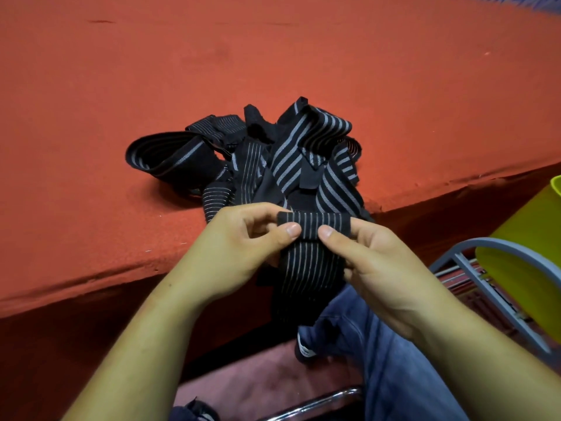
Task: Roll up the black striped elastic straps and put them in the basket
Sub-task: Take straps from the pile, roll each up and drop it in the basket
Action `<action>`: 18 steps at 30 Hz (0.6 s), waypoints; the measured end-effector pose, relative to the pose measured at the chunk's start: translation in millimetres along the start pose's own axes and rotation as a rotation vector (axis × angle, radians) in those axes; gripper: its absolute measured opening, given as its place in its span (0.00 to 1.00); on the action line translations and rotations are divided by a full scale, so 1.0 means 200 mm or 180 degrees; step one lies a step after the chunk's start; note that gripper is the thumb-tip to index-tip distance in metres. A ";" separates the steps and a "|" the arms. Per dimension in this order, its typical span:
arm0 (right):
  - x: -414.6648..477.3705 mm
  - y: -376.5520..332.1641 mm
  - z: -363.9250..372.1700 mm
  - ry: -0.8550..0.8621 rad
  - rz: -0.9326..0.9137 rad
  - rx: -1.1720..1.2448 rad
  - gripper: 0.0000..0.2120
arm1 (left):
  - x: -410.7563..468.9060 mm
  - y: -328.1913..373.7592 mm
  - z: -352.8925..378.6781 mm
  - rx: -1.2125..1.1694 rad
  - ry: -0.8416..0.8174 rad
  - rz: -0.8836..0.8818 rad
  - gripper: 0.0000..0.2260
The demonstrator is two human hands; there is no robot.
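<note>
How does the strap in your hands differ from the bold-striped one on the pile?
The held strap has thin, close stripes; the bold-striped strap has broad, spaced ones. The held strap is pinched by the left hand and right hand, its end folded over; the bold-striped strap lies crumpled and untouched. Both are black.

Looks like makeshift sorting station in small workshop; exact kind unclear. Wide worktop (273,56) wrapped in worn orange-red felt, cloth creased along near edge. Heap of striped elastic straps (282,153) by that edge. Yellow-green plastic container (528,238) on grey metal frame (464,262) beyond right end. Chromed tube (318,402) below.
</note>
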State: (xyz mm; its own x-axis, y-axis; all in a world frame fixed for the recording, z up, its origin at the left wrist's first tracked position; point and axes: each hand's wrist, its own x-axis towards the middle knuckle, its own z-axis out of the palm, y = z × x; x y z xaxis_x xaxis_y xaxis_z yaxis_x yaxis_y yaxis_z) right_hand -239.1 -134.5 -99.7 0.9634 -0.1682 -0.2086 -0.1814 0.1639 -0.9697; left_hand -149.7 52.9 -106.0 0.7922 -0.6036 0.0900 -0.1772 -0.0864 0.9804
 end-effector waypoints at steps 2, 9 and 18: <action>0.00 0.01 0.00 0.0005 -0.0033 -0.0139 0.19 | 0.00 0.00 0.00 -0.0013 0.0028 0.0035 0.09; 0.00 0.01 0.00 0.0096 -0.0372 -0.0254 0.15 | -0.01 0.02 0.02 -0.0264 0.0054 0.0158 0.09; -0.02 -0.01 0.01 -0.0328 0.0574 0.0019 0.31 | -0.01 0.03 0.02 0.0083 0.0395 0.0444 0.08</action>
State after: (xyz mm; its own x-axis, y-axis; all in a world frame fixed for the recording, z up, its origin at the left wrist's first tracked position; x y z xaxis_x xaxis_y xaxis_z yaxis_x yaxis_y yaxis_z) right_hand -242.7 -132.8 -96.6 0.9306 -0.0354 -0.3643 -0.3519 0.1881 -0.9170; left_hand -154.9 50.0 -101.1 0.8245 -0.5090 0.2474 -0.3043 -0.0302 0.9521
